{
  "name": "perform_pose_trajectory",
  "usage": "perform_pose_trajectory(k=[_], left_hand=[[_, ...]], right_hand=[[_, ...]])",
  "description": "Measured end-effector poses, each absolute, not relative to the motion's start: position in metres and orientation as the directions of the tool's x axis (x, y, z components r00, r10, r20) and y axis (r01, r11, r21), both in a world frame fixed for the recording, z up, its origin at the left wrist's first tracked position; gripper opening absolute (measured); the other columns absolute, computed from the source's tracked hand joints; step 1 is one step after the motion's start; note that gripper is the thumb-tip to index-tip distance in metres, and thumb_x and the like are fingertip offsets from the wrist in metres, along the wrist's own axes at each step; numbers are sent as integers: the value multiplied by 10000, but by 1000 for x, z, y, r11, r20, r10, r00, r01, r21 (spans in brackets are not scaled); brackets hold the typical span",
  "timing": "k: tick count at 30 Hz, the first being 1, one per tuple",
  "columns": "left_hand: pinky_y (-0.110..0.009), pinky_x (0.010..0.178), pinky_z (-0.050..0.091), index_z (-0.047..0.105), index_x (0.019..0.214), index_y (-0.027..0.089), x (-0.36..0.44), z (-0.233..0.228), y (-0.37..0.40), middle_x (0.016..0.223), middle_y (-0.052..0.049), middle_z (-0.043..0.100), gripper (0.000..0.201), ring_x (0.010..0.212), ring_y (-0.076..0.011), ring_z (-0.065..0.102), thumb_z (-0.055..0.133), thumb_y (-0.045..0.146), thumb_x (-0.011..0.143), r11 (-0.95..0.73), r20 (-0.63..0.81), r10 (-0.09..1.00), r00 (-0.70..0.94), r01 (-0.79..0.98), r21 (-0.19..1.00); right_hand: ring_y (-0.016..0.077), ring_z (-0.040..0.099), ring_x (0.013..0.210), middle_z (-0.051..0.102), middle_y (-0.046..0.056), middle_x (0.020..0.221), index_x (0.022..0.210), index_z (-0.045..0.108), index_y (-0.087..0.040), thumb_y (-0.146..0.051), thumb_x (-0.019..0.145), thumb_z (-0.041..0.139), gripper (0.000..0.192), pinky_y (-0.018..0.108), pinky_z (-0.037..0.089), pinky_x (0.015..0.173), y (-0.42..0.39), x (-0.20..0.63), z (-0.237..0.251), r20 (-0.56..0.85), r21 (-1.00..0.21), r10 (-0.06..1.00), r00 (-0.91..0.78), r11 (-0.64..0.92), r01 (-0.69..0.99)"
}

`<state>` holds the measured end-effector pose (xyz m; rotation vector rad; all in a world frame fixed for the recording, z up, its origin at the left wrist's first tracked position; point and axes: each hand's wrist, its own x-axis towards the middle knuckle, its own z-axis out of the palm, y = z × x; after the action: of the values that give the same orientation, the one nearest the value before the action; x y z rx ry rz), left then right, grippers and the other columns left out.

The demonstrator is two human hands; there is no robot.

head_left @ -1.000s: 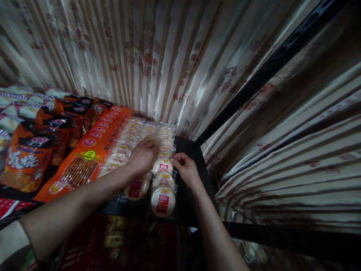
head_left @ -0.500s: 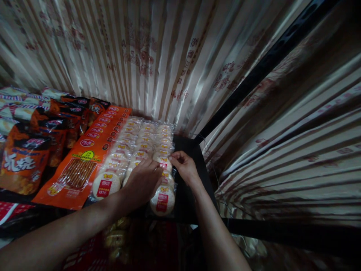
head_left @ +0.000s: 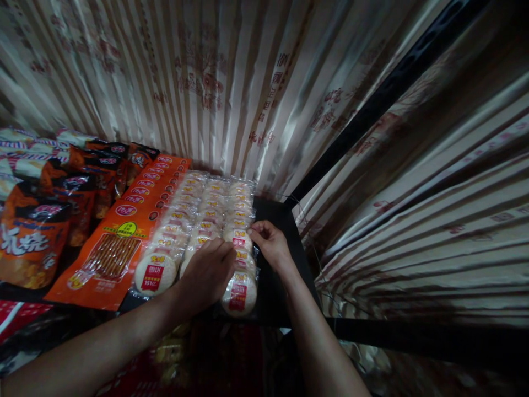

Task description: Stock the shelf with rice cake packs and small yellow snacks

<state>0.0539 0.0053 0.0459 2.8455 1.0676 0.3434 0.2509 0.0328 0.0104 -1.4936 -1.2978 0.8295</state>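
Three rows of round white rice crackers in clear wrappers with red labels lie overlapping on the black shelf (head_left: 275, 215). In the right-hand row, both of my hands are at one rice cracker packet (head_left: 241, 239). My right hand (head_left: 270, 242) pinches its right edge between thumb and fingers. My left hand (head_left: 210, 270) is closed at its left side, with curled fingertips partly hidden, and covers part of the middle row. Nearest me in the right row lies a front rice cracker packet (head_left: 238, 294). The left row ends in another rice cracker packet (head_left: 155, 271).
Left of the crackers, orange packs of snack sticks (head_left: 111, 256) overlap in a row. Orange and black snack bags (head_left: 35, 237) stand further left. A striped curtain (head_left: 231, 82) hangs behind, and a slanted black post (head_left: 372, 110) rises at the right.
My left hand has drawn slightly down and toward me, its fingers more curled. My right hand stays at the same packet. The view has shifted slightly.
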Motion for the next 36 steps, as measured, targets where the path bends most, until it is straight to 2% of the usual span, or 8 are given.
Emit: perform_pose_trajectory(k=[3, 7, 9, 14, 26, 36], left_hand=[[-397, 844, 442, 567, 986, 149, 53, 46, 6, 1034, -90, 580, 201, 962, -243, 500, 378, 182, 922, -761, 175, 649, 740, 628, 163], [-386, 847, 437, 573, 957, 148, 54, 45, 6, 1021, -85, 583, 175, 958, -238, 500, 407, 181, 912, -771, 205, 636, 744, 615, 163], [-386, 846, 435, 578, 944, 146, 54, 44, 6, 1015, -86, 586, 173, 956, -237, 502, 410, 170, 909, -774, 224, 633, 741, 613, 158], [-390, 841, 435, 592, 920, 147, 55, 43, 6, 986, -88, 598, 183, 947, -238, 508, 412, 181, 912, -767, 258, 640, 724, 619, 167], [-391, 871, 440, 594, 988, 139, 52, 40, 5, 1043, -94, 605, 206, 1000, -242, 516, 408, 175, 908, -764, 278, 645, 712, 612, 206], [-392, 922, 438, 581, 1030, 149, 47, 40, 4, 1104, -91, 605, 205, 1054, -232, 515, 422, 197, 910, -752, 317, 659, 682, 597, 278]], right_hand=[[133, 521, 644, 582, -1, 722, 767, 594, -204, -465, 709, 662, 276, 260, 439, 626, 31, 250, 14, 95, -943, 975, 202, 23, 333], [134, 540, 661, 601, 13, 830, 950, 590, -202, -480, 697, 672, 385, 264, 455, 628, 23, 252, 23, 99, -920, 952, 288, -23, 392], [132, 534, 645, 607, 17, 841, 982, 582, -198, -496, 703, 662, 416, 267, 452, 617, 16, 255, 27, 99, -896, 940, 325, -58, 441], [132, 519, 629, 608, 6, 738, 830, 637, -200, -497, 737, 619, 312, 266, 429, 617, -5, 261, 28, 57, -864, 963, 262, -84, 496], [122, 497, 608, 576, -21, 651, 716, 625, -204, -431, 719, 640, 228, 243, 392, 587, -12, 253, 20, -7, -918, 985, 172, -74, 390], [122, 464, 589, 539, -29, 619, 700, 594, -206, -416, 732, 626, 214, 245, 374, 574, -13, 249, 24, 20, -925, 983, 185, -52, 376]])
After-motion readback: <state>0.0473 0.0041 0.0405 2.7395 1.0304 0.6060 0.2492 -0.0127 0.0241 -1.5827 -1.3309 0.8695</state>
